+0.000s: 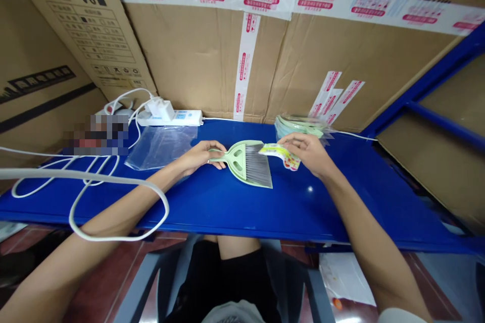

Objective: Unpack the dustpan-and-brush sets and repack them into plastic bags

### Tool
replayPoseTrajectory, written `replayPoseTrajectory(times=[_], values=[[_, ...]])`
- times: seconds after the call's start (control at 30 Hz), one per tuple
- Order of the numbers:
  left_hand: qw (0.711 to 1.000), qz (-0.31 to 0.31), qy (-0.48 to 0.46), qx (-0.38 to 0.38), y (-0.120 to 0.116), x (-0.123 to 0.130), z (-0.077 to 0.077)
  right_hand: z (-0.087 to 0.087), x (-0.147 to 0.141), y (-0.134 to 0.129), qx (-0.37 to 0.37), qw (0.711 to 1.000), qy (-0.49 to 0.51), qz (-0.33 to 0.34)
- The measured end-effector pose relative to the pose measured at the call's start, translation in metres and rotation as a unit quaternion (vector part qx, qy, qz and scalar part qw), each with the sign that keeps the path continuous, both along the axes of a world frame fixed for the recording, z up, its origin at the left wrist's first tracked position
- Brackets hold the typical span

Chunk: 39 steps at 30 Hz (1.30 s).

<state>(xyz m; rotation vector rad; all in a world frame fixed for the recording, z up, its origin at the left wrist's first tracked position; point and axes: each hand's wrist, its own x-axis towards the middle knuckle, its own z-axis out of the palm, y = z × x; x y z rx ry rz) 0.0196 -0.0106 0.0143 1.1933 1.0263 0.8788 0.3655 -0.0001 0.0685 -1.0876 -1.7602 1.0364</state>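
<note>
My left hand (206, 156) is closed round the handle of a pale green brush (238, 160) nested in its matching dustpan (265, 181). The grey bristles point right and lie over the pan. In my right hand (306, 150) a curved printed label card (282, 154), yellow, white and red, is pinched between the fingers. The left end of this card lies over the bristles' upper right in the view. Just behind my right hand is a clear-wrapped pack of pale green items (299, 125), partly hidden by the hand.
A clear plastic bag (159, 146) lies left of my left hand. Behind it stands a white power strip (182, 118) with plugs. White cables (119, 236) loop across the left side. Cardboard (200, 60) walls the back of the blue table (227, 212); a blue frame (428, 81) stands right.
</note>
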Motion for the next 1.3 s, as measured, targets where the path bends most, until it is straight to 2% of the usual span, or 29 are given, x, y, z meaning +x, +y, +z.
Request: replayPoseTrajectory(times=[0.13, 0.3, 0.53, 0.83, 0.93, 1.03, 1.13, 1.23, 1.3], values=[[1.0, 0.001, 0.004, 0.002, 0.001, 0.0, -0.001, -0.02, -0.016, 0.0, 0.005, 0.999, 0.037, 0.018], [1.0, -0.005, 0.01, 0.007, 0.001, -0.001, -0.003, -0.04, -0.029, -0.004, 0.019, 0.995, -0.087, 0.044], [1.0, -0.004, 0.01, 0.012, 0.0, 0.001, -0.001, -0.043, -0.034, -0.011, 0.12, 0.953, -0.276, 0.03], [1.0, -0.01, 0.0, 0.015, 0.001, -0.001, -0.004, -0.051, -0.035, -0.007, 0.147, 0.939, -0.293, 0.102], [1.0, -0.014, -0.021, 0.005, 0.001, -0.002, -0.006, -0.049, -0.036, -0.009, 0.131, 0.946, -0.288, 0.066], [0.999, -0.01, -0.045, -0.008, 0.001, -0.001, -0.006, -0.045, -0.034, -0.009, 0.125, 0.959, -0.256, -0.015], [0.998, -0.007, -0.062, -0.007, 0.0, 0.0, -0.005, -0.041, -0.033, -0.006, 0.075, 0.978, -0.175, -0.087], [0.997, -0.015, -0.074, 0.008, -0.002, 0.0, -0.002, -0.04, -0.036, -0.003, -0.101, 0.991, -0.02, -0.087], [0.997, -0.022, -0.078, 0.018, -0.003, 0.0, -0.001, -0.041, -0.042, -0.005, -0.212, 0.973, 0.073, -0.053]])
